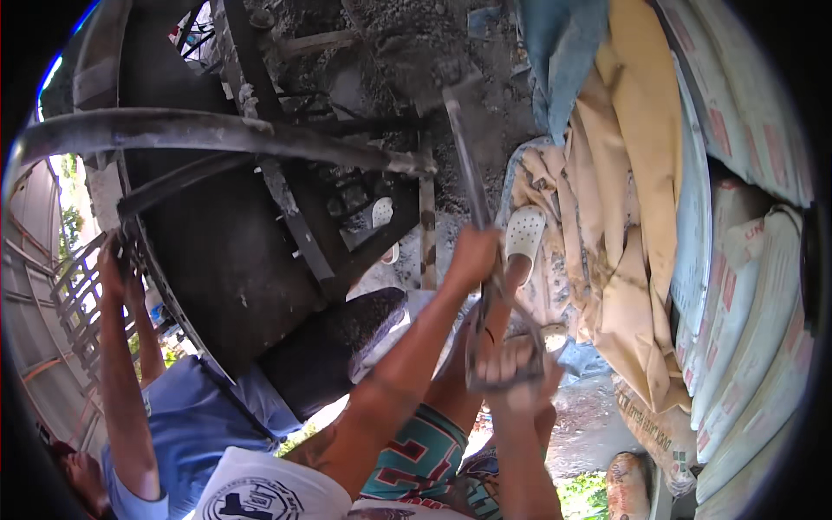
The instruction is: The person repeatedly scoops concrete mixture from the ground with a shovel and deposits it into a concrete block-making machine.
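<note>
I hold a shovel (469, 169) by its long shaft, which slants away from me toward the dark, gritty ground (390, 43). Around the middle of the shaft, my left hand (475, 254) is closed. Nearer my body, my right hand (513, 364) grips the crossbar of the D-shaped handle (473, 378). The shovel's far end is blurred among the grey rubble, so the blade's shape and load cannot be made out. My white perforated clog (525, 232) stands just right of the shaft.
At left is a large dark metal hopper (217, 269) with a curved pipe (182, 130) across it. A co-worker in a blue shirt (186, 425) has hands at its edge. A tan tarp (637, 260) and stacked sacks (745, 321) line the right side.
</note>
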The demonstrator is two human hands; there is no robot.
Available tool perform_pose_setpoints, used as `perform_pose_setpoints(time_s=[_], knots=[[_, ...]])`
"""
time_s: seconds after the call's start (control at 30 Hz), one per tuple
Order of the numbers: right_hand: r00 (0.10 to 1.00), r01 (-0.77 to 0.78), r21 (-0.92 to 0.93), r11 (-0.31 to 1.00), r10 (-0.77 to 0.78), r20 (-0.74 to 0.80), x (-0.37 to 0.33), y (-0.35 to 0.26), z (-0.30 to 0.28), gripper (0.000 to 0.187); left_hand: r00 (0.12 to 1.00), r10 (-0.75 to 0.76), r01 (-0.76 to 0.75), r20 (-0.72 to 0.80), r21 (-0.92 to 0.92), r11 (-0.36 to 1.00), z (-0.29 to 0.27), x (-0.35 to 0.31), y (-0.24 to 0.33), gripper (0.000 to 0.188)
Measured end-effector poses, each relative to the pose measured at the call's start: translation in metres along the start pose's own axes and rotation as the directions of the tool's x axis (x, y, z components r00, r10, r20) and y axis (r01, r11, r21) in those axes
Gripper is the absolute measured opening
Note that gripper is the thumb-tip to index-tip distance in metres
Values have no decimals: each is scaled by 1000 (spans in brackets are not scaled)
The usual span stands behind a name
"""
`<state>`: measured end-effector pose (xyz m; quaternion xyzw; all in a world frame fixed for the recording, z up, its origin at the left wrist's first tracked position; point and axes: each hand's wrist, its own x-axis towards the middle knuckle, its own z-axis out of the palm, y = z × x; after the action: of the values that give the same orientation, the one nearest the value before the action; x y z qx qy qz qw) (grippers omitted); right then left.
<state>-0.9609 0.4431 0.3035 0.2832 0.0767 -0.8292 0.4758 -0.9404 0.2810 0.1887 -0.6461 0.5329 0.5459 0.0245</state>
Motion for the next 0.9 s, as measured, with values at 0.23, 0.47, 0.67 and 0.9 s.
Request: perform_pose_setpoints(time_s=[0.23,0.47,0.67,0.9], knots=[[972,88,-40,995,-95,-216,18,43,78,48,960,-238,259,146,-147,955,-53,7,71,19],[995,99,-228,969,-95,28,186,29,174,43,989,-50,50,139,5,999,-90,131,209,25],[935,56,-393,918,-186,-301,154,-36,145,41,896,-112,390,429,-644,658,11,124,149,22],[865,39,-316,948,-190,-465,4,-12,53,42,905,-315,418,286,-460,783,11,18,49,21]])
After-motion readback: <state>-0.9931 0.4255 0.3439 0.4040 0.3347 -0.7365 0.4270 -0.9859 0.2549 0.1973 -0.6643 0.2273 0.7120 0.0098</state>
